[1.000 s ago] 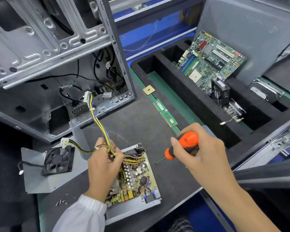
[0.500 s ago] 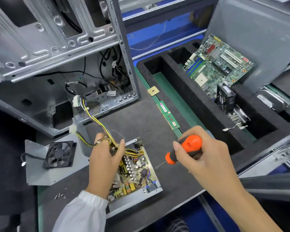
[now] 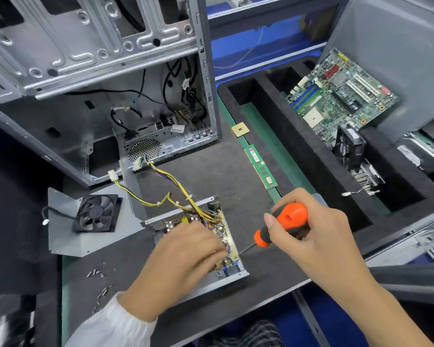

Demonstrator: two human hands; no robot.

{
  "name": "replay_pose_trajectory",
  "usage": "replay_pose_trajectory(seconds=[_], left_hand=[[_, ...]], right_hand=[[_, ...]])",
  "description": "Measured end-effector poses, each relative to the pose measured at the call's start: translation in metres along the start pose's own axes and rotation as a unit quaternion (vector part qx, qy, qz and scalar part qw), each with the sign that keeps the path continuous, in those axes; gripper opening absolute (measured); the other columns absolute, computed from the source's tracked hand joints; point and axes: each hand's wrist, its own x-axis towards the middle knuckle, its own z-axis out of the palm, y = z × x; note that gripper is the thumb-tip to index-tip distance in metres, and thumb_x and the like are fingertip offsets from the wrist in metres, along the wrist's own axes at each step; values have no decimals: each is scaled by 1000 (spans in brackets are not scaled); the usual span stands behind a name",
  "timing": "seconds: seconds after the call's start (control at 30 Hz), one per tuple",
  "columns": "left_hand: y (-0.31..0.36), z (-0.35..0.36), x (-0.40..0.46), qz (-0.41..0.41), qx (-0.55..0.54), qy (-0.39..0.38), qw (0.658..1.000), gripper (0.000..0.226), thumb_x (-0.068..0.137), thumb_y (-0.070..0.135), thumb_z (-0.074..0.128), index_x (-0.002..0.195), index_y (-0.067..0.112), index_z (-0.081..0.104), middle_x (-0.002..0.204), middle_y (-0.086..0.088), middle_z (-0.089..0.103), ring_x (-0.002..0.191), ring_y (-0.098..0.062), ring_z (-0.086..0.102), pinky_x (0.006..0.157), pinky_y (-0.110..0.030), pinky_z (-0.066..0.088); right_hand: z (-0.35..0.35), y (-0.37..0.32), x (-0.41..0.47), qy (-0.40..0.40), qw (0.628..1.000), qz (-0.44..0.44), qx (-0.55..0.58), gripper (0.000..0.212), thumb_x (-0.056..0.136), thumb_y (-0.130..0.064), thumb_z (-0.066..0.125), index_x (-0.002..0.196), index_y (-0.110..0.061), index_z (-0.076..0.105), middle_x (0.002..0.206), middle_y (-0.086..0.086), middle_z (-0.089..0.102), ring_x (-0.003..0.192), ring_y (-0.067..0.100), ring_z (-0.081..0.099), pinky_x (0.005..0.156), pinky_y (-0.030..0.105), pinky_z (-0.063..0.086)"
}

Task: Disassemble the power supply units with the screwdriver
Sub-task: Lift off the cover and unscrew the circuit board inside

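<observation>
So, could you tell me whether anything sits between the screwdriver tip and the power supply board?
Nothing visible does. The screwdriver, held in the right hand, reaches the power supply at its right edge; the left hand rests further left.
</observation>
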Motion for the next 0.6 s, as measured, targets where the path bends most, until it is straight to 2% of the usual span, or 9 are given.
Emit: replay_pose_trajectory(seconds=[0.03,0.1,0.2,0.27,0.33,0.47,0.6], left_hand=[[-1,4,2,38,8,-52,998,10,92,18,61,93,19,70,92,11,68,84,-19,60,75,-36,42],[-5,13,3,63,33,-136,988,25,87,10,65,104,27,69,106,20,67,101,-14,59,88,-32,33],[-13,21,1,31,38,-199,979,37,89,11,61,120,31,62,116,22,63,121,-9,50,108,-33,14],[-18,26,-1,21,24,-210,977,42,90,10,58,126,31,58,119,19,61,125,-10,46,113,-34,4],[-21,29,-3,12,6,-208,978,46,89,8,55,130,29,55,122,15,59,125,-12,44,115,-32,1],[-24,29,-7,-26,-86,-167,982,48,87,2,59,130,21,53,124,7,56,118,-12,44,113,-24,15],[-23,29,-9,-27,-63,-169,983,46,88,10,65,131,24,54,126,14,56,120,-5,46,113,-21,14]], right_hand=[[0,-1,0,5,1000,-2,-7,23,81,-28,73,75,-15,55,65,-9,60,50,6,51,51,7,36],[1,-3,0,8,1000,-5,-16,22,80,-30,72,75,-15,56,67,-8,58,50,7,52,51,7,36],[2,-4,0,2,1000,-6,-25,20,80,-23,75,76,-15,57,70,-8,59,53,8,53,52,9,38],[4,-5,-1,0,999,-11,-34,20,80,-23,75,76,-14,58,76,-8,59,57,8,54,53,10,40],[5,-8,-1,-3,999,-9,-36,19,79,-27,72,77,-14,58,78,-8,59,61,10,55,55,13,42],[5,-9,-1,-4,999,-10,-34,18,79,-27,71,76,-15,58,73,-8,58,57,10,53,53,11,39],[5,-8,-1,-4,1000,-8,-24,20,80,-31,71,76,-17,56,64,-11,56,52,6,50,53,6,36]])
